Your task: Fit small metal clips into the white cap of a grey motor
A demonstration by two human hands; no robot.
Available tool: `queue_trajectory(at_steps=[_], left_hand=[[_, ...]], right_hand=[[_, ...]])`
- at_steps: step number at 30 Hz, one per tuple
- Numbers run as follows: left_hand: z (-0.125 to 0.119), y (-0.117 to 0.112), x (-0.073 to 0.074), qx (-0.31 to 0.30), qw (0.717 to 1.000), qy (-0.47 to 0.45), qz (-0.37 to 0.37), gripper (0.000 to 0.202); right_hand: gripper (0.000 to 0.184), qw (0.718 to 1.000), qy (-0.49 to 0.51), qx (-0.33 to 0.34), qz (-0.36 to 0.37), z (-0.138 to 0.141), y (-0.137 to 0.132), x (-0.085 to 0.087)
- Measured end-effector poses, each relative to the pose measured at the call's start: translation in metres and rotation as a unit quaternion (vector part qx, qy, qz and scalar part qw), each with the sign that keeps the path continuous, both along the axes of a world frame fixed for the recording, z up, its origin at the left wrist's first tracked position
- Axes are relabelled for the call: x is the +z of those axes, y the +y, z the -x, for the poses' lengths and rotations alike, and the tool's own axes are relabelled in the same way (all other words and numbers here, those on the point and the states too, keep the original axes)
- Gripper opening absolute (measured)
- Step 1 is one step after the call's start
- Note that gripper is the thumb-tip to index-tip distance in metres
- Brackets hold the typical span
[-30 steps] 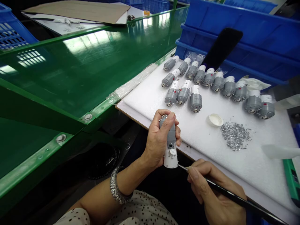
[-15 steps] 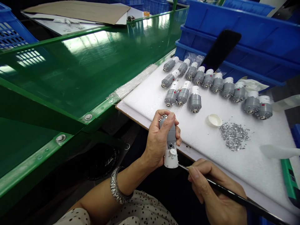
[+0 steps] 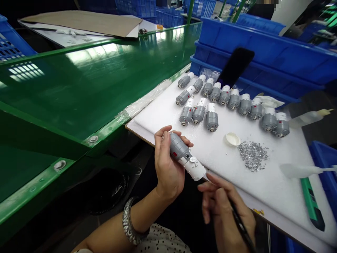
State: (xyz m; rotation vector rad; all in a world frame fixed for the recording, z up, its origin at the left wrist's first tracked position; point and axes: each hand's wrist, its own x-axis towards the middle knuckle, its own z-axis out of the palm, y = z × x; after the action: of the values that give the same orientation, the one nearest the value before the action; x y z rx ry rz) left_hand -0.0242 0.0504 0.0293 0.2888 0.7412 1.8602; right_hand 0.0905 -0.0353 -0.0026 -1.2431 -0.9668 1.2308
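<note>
My left hand (image 3: 168,168) is closed around the grey end of a small grey-and-white spacecraft model (image 3: 180,147). The model is tilted, its white end pointing down to the right, with a small white dish on its side. My right hand (image 3: 226,218) is just beside that white end, index finger very near its rim. Dark slim tweezers (image 3: 240,225) are tucked in the right hand; their tip is out of sight. Several similar models (image 3: 212,119) lie in rows on the white foam sheet (image 3: 163,116). A pile of tiny silvery pieces (image 3: 254,156) lies near a shallow white cap (image 3: 233,139).
Stacked blue crates (image 3: 258,52) stand behind the foam, a dark phone (image 3: 235,65) leaning there. Right of the pile are translucent squeeze bottles (image 3: 302,170) and a green-and-black cutter (image 3: 312,203). A green conveyor (image 3: 105,77) runs along the left.
The model has turned in my left hand, its white end swinging right and a red mark coming into view. My right hand has drawn the tweezers' tip away from its rim. The camera view has shifted.
</note>
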Motion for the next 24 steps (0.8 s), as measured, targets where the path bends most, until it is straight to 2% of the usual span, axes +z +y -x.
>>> queue_trajectory(at_steps=[2, 5, 7, 9, 11, 13, 16, 19, 21, 22, 24], left_hand=[[-0.007, -0.003, 0.001, 0.021, 1.000, 0.008, -0.012, 0.013], [-0.018, -0.009, -0.001, 0.044, 0.998, 0.027, -0.021, 0.015], [-0.022, -0.015, -0.003, 0.044, 0.998, 0.041, -0.025, 0.016], [-0.020, -0.021, -0.006, 0.016, 0.998, 0.060, -0.028, 0.017], [-0.011, -0.027, -0.008, -0.056, 0.994, 0.097, -0.017, 0.020], [0.002, -0.034, -0.009, -0.178, 0.972, 0.153, 0.014, 0.024], [0.021, -0.041, -0.007, -0.379, 0.902, 0.198, 0.067, 0.029], [0.029, -0.043, -0.004, -0.540, 0.817, 0.180, 0.095, 0.031], [0.027, -0.043, -0.003, -0.612, 0.768, 0.162, 0.092, 0.034], [0.024, -0.044, -0.002, -0.631, 0.755, 0.155, 0.088, 0.034], [0.018, -0.046, -0.001, -0.631, 0.756, 0.154, 0.084, 0.035]], right_hand=[[0.032, 0.998, 0.052, 0.015, 0.005, 0.011, 0.000, -0.003], [0.044, 0.991, 0.135, 0.017, 0.016, 0.026, 0.005, 0.002], [0.040, 0.987, 0.156, 0.001, 0.022, 0.028, 0.008, 0.007], [0.035, 0.990, 0.136, -0.018, 0.028, 0.020, 0.013, 0.010], [0.036, 0.995, 0.088, -0.028, 0.022, 0.002, 0.019, 0.010], [0.039, 0.999, 0.035, -0.009, 0.008, -0.023, 0.026, 0.012], [0.038, 0.995, -0.042, 0.090, -0.003, -0.061, 0.036, 0.020], [0.033, 0.978, -0.080, 0.191, -0.003, -0.083, 0.042, 0.030], [0.035, 0.970, -0.059, 0.234, 0.002, -0.088, 0.044, 0.032], [0.038, 0.969, -0.039, 0.245, 0.004, -0.088, 0.044, 0.031], [0.042, 0.973, 0.007, 0.232, 0.010, -0.085, 0.043, 0.028]])
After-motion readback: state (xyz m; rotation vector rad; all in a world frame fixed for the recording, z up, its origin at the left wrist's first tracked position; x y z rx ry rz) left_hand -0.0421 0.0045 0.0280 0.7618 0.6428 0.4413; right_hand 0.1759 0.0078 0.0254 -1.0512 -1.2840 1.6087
